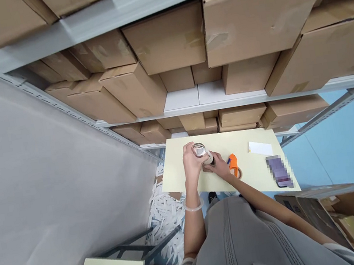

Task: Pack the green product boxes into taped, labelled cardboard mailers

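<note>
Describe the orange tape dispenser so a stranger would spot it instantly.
In front of the shelves packed with cardboard boxes stands a pale yellow table. On it, just right of the person's right hand, lies the tape dispenser. Its bright orange sets it apart from the flat white card and the pixelated, purplish phone farther right.

Room for your left hand [191,161] to pass over the desk's [172,169] left end. Silver-topped container [200,149] filled the gap between hands. Orange tape dispenser [232,161] stood just beside your right hand [220,167], blocking a low sideways path. A lane ran between dispenser and phone [279,171]; white card [260,148] crowded its far end. Shelf boxes [243,115] barred you ahead.
</note>
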Motion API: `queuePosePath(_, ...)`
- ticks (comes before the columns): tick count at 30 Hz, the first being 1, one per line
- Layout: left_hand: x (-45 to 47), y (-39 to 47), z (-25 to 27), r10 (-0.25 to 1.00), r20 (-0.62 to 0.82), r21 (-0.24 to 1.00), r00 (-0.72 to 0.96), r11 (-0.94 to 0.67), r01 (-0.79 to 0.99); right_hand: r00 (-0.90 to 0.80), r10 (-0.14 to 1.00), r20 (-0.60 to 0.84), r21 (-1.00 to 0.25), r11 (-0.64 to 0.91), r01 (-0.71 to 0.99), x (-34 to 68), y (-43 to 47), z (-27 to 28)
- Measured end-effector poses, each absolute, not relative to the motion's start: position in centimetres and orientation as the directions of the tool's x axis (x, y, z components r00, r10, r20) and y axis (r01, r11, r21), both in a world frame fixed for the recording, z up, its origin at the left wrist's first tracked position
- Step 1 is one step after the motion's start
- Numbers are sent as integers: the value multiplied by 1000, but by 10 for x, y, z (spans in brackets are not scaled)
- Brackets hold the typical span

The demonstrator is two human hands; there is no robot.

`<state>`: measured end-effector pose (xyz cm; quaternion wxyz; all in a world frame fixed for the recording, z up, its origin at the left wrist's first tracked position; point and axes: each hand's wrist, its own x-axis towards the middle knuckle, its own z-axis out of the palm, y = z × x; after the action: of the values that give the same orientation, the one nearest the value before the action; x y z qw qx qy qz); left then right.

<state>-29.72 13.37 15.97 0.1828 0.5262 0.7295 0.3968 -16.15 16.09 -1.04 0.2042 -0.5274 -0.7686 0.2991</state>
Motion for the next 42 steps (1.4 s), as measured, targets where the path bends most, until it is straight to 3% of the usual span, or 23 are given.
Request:
queuePosePath(4,-314,108,217,831,301,858,-467,-22,513,-325,944,60,-689,275,670,-156,162,-6)
queuePosePath(8,-324,91,244,796,319,931,-514,-161,327,-188,976,110,-882,183,434,-144,170,44)
queuePosePath(11,-322,93,240,788,291,956,-543,-226,184,-326,945,-22,-989,27,143,-128,174,104)
queuePosePath(13,-317,99,234,796,270,962,-541,-245,120,-432,893,-129,-992,-115,58,-115,172,143)
queuePosePath(15,-313,106,230,814,259,961,-520,-270,56,-542,806,-239,-956,-294,-16,-105,165,171)
queuePosePath(17,-309,113,229,843,253,951,-475,-307,-39,-716,646,-265,-872,-478,-108,-99,156,185)
queuePosePath(21,-306,125,239,929,262,890,-260,-337,-308,-950,305,-64,-665,-723,-188,-107,135,183)
queuePosePath(24,-302,133,249,962,266,863,-65,-267,-428,-988,154,29,-631,-764,-138,-120,122,181)
queuePosePath(26,-299,135,253,963,270,870,-20,-252,-424,-984,179,-5,-686,-716,-127,-123,118,186)
queuePosePath(30,-294,133,256,955,279,907,-104,-298,-298,-837,505,-210,-880,-471,-63,-116,119,203)
queuePosePath(33,-292,131,255,954,266,925,-134,-292,-244,-739,630,-239,-932,-361,-6,-112,122,213)
queuePosePath(38,-294,130,254,967,213,944,-138,-240,-225,-737,656,-165,-957,-287,-41,-112,122,216)
queuePosePath(40,-293,129,252,974,197,935,-115,-222,-278,-801,574,-169,-926,-372,-71,-112,122,211)
queuePosePath(42,-289,130,250,974,204,891,-95,-226,-395,-902,415,-119,-830,-541,-139,-115,118,202)
